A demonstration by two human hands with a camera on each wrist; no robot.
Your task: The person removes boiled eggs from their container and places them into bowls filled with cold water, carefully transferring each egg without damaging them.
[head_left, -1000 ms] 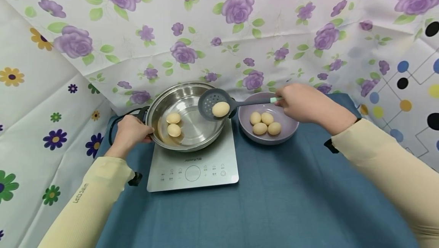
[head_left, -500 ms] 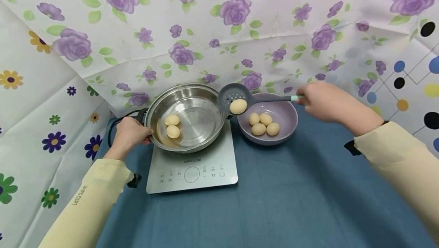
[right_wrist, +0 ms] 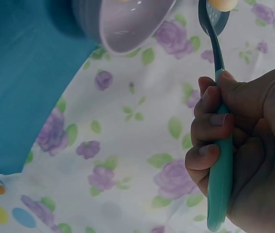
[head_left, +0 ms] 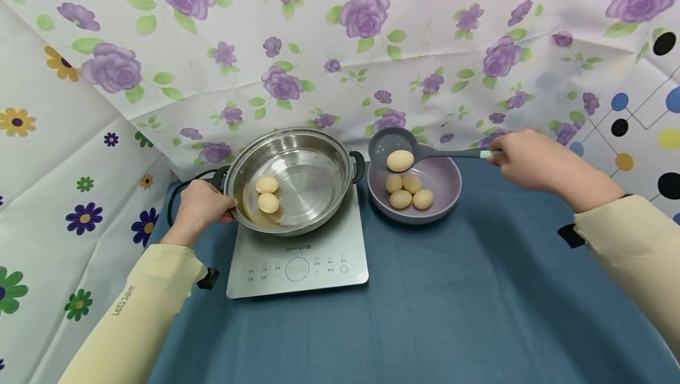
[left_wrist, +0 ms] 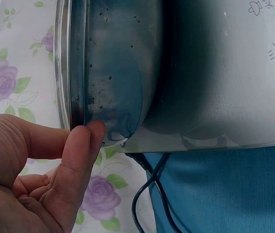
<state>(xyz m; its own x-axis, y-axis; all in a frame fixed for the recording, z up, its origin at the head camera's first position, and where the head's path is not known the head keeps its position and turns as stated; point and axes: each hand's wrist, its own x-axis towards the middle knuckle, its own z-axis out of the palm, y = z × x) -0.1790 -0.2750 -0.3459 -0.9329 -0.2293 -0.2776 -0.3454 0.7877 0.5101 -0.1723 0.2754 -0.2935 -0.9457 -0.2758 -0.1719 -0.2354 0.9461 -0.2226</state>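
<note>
My right hand [head_left: 533, 157] grips the green handle [right_wrist: 220, 179] of a grey slotted spoon [head_left: 390, 139]. One egg [head_left: 400, 161] rests in the spoon's head, over the back left of a purple bowl [head_left: 448, 189]. Several eggs [head_left: 411, 183] lie together inside that bowl. On the left, my left hand [head_left: 202, 207] pinches the rim of a steel pan [head_left: 340, 207] between thumb and fingers, as the left wrist view shows from the side. Two eggs [head_left: 268, 194] sit at the left of the pan's floor.
The pan stands on a silver induction cooker [head_left: 319, 281] with touch controls. A black cord [left_wrist: 152, 179] runs off behind its left side. Blue cloth [head_left: 425, 313] covers the table, and floral sheeting [head_left: 329, 30] hangs close behind the pan and bowl.
My right hand has moved right, carrying the egg in the slotted spoon from above the pan's right side to above the bowl. The left hand has stayed at the pan rim.
</note>
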